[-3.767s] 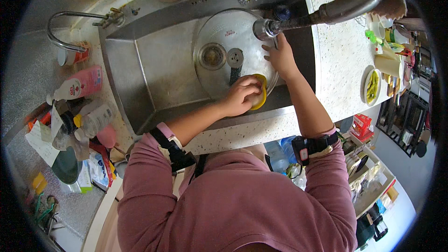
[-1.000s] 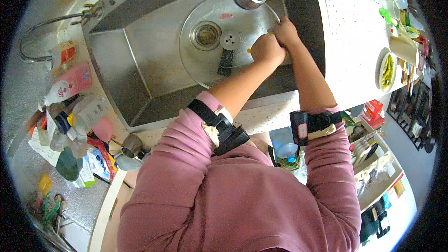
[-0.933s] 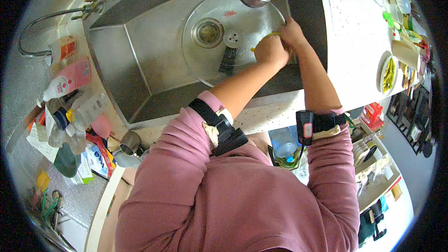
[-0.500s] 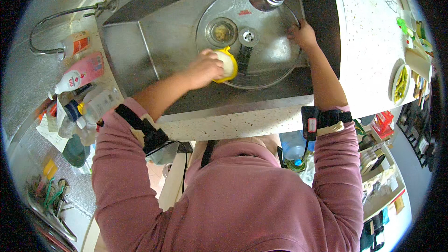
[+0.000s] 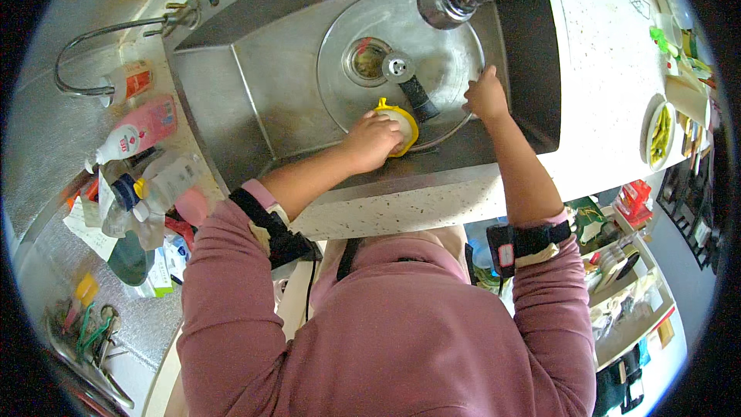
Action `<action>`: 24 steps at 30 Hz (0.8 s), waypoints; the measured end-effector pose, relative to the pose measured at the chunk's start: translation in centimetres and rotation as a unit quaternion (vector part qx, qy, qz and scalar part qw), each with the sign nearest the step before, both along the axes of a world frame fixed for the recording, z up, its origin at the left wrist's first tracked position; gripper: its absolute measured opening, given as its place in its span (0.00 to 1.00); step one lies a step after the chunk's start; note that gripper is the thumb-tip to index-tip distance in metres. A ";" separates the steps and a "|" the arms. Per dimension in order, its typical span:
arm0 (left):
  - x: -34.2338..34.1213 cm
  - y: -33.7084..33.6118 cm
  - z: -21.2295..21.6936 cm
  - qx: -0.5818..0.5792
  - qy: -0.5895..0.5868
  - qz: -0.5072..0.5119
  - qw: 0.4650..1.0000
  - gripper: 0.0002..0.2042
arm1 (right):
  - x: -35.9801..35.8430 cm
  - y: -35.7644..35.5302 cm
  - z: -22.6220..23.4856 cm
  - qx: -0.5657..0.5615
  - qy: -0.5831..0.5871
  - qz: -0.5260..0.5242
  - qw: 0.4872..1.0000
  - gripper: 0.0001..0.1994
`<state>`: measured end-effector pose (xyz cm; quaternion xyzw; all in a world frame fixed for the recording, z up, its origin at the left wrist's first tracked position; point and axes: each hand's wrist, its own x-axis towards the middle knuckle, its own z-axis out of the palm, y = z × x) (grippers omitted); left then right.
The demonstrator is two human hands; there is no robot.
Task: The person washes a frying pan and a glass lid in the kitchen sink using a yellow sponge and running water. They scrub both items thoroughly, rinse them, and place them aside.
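A round clear glass plate (image 5: 449, 69) lies tilted in the steel sink. My right hand (image 5: 488, 96) is closed on its right edge, the thumb side up. With its fingers bent over it, my left hand (image 5: 374, 141) holds a white scrubbing sponge with a yellow rim (image 5: 407, 125) against the plate's near edge. Through the glass shows the sink drain (image 5: 368, 60). A grey disc with a dark strip also appears in the glass; I cannot tell whether it is a reflection of the tap.
The tap head (image 5: 445, 6) hangs over the plate's far side. Left of the sink (image 5: 204, 96) stand a pink bottle (image 5: 147, 130), an orange-labelled bottle (image 5: 130, 82) and a clear bottle (image 5: 174, 179). On the right counter (image 5: 594, 100) is a dish of green food (image 5: 660, 135).
The plate has turned counter-clockwise; its red mark has swung left and nearer. My left hand has moved right with the sponge, and my right hand has come nearer along with the rim.
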<state>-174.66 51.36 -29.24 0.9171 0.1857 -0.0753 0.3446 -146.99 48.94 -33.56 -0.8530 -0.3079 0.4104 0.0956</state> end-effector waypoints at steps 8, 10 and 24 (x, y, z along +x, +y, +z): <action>-8.0 8.1 -1.4 0.184 0.116 -0.091 0.972 0.08 | -0.9 3.3 2.8 -0.042 -0.110 0.081 0.990 0.15; -8.7 9.1 -1.8 0.233 0.087 -0.109 0.962 0.08 | -1.1 3.4 3.3 -0.045 -0.130 0.098 0.986 0.16; -7.6 7.1 -2.6 0.164 0.146 -0.093 0.971 0.10 | -1.1 4.8 4.1 -0.004 -0.194 0.137 0.971 0.13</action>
